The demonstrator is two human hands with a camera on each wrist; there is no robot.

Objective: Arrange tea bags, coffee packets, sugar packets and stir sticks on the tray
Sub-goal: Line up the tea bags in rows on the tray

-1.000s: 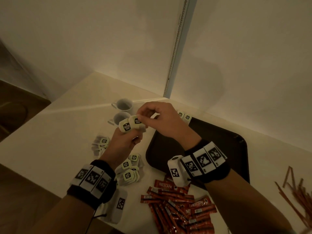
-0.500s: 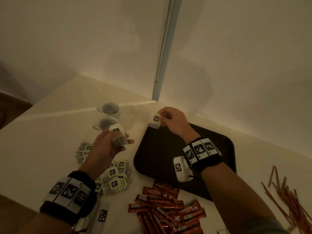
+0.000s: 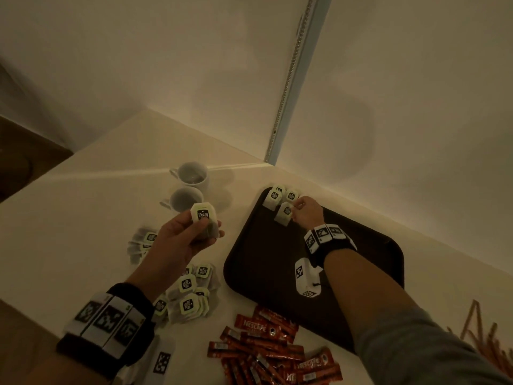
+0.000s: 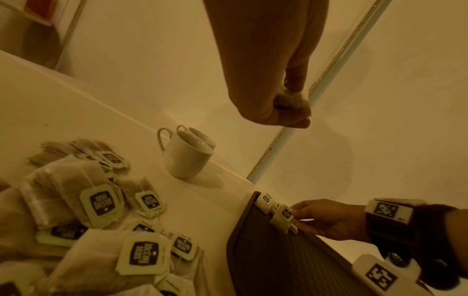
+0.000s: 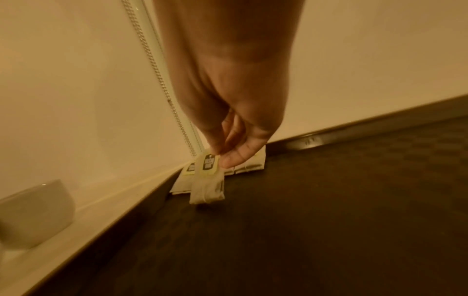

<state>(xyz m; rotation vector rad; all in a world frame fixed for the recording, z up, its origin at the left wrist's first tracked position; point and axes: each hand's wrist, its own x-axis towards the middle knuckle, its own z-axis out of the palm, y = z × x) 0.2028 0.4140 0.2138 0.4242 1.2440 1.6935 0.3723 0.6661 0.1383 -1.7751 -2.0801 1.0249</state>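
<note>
A dark tray (image 3: pixel 261 273) lies on the pale table. Over its far left corner my right hand (image 3: pixel 301 211) pinches a tea bag (image 3: pixel 284 215) by its tag, the bag's lower end just above the tray floor (image 5: pixel 329 220). Two more tea bags (image 3: pixel 280 195) lie in that corner. Left of the tray, my left hand (image 3: pixel 200 232) holds another tea bag (image 3: pixel 204 220) up in the air. Several loose tea bags (image 3: pixel 191 295) lie on the table below it. Red coffee packets (image 3: pixel 266 348) lie heaped near the tray's front edge. Brown stir sticks (image 3: pixel 483 337) lie at the right.
Two white cups (image 3: pixel 191 187) stand on the table left of the tray's far corner. A wall with a beaded blind chain (image 3: pixel 291 76) rises just behind the tray. The table's left edge (image 3: pixel 36 187) drops to a dark floor.
My right hand took one tea bag from the left hand, carried it to the tray's far left corner and lowered it beside the others. The left hand stayed left of the tray with its bag.
</note>
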